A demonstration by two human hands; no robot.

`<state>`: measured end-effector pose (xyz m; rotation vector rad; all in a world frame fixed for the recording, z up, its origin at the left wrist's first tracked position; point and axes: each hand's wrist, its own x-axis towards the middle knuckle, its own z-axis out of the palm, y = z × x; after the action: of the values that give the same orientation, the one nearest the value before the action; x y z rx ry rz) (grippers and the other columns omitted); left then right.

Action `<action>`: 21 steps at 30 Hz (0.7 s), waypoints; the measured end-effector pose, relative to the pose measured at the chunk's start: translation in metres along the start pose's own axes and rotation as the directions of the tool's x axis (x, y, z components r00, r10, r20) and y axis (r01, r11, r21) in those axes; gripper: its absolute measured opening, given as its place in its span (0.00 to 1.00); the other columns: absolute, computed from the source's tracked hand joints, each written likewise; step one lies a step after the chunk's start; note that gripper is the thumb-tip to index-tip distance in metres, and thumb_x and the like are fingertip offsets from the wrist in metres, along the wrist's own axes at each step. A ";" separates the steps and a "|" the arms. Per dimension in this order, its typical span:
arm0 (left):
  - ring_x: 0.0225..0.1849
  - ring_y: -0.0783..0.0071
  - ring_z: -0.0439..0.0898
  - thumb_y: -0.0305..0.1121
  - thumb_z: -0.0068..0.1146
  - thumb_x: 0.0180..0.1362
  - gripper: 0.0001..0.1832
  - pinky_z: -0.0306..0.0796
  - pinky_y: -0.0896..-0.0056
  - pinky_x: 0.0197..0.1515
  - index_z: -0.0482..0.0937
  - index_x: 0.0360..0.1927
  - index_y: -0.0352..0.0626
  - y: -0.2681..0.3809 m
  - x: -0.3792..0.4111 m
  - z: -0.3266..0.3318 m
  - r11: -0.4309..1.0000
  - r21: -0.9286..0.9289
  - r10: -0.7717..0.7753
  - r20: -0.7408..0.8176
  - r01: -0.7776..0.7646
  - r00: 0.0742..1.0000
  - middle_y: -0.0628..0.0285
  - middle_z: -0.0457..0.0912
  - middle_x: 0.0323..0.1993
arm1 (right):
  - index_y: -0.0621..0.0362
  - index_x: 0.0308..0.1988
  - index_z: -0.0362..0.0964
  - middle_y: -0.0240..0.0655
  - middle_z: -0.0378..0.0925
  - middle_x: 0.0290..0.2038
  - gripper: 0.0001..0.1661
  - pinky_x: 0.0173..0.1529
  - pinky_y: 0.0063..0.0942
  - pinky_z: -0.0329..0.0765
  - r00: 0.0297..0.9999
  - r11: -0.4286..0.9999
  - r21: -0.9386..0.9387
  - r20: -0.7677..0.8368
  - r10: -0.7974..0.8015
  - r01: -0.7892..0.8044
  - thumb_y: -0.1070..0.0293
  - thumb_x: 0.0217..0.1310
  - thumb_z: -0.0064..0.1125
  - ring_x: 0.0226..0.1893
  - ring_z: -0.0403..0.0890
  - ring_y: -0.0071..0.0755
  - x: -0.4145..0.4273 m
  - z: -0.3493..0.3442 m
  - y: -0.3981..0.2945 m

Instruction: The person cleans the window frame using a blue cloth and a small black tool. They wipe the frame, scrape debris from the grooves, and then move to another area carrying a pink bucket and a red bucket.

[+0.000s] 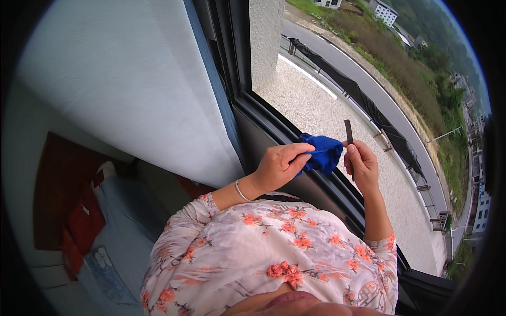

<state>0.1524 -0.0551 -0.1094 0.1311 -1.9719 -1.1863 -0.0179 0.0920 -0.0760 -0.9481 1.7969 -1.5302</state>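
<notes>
Pinched between the thumb and fingers of my left hand (282, 162) is a crumpled blue cloth (324, 154), which hangs over the dark metal window frame (272, 120). My right hand (363, 164) is just to the right of the cloth, in front of the view outdoors. It grips a thin, dark flat strip (348, 132) that stands nearly upright, its upper end above my fingers. What the strip is made of I cannot tell. A fingertip of my right hand is close to the cloth's right edge; whether they touch is unclear.
A pale curtain (130, 79) with a blue edge hangs at the left. Below it, in shadow, are a reddish-brown wooden piece (51, 197), a red bag (85, 221) and bluish fabric (126, 209). Outside lie a rough pale ledge (300, 98), a railing with black sheeting (355, 93) and a road.
</notes>
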 end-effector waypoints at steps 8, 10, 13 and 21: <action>0.35 0.76 0.78 0.24 0.52 0.58 0.11 0.72 0.79 0.37 0.76 0.45 0.41 0.001 -0.017 0.002 0.882 -0.409 -0.233 0.056 0.235 0.971 0.64 0.79 0.36 | 0.64 0.47 0.69 0.33 0.76 0.38 0.19 0.27 0.11 0.67 0.974 0.915 0.369 0.211 0.087 -0.162 0.65 0.59 0.57 0.25 0.70 0.12 -0.006 0.021 -0.014; 0.46 0.78 0.74 0.31 0.49 0.62 0.15 0.68 0.77 0.50 0.71 0.53 0.41 -0.012 -0.023 0.006 0.777 -0.551 -0.291 0.112 0.303 0.950 0.65 0.75 0.46 | 0.65 0.46 0.69 0.31 0.74 0.38 0.20 0.38 0.13 0.71 0.959 0.919 0.350 0.271 0.084 -0.180 0.71 0.53 0.63 0.36 0.73 0.17 -0.015 0.032 -0.007; 0.52 0.77 0.69 0.40 0.48 0.63 0.21 0.65 0.74 0.55 0.67 0.57 0.43 -0.017 -0.024 0.014 0.554 -0.700 -0.344 0.301 0.451 0.889 0.64 0.71 0.52 | 0.64 0.43 0.69 0.31 0.74 0.32 0.16 0.27 0.12 0.70 0.938 0.726 0.614 0.322 0.128 -0.310 0.72 0.54 0.60 0.26 0.73 0.15 -0.026 0.039 -0.026; 0.53 0.76 0.71 0.41 0.66 0.49 0.37 0.62 0.72 0.59 0.64 0.59 0.39 -0.007 -0.015 0.011 0.251 -0.355 -0.143 0.907 0.901 0.397 0.62 0.73 0.53 | 0.62 0.48 0.66 0.37 0.78 0.34 0.25 0.15 0.10 0.62 0.998 0.756 0.652 -0.040 -0.043 0.059 0.64 0.52 0.63 0.11 0.64 0.11 -0.022 0.015 -0.012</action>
<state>0.1528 -0.0439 -0.1264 -0.1691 -1.6123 -3.1177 0.0090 0.1007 -0.0673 -0.6215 1.0887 -2.0096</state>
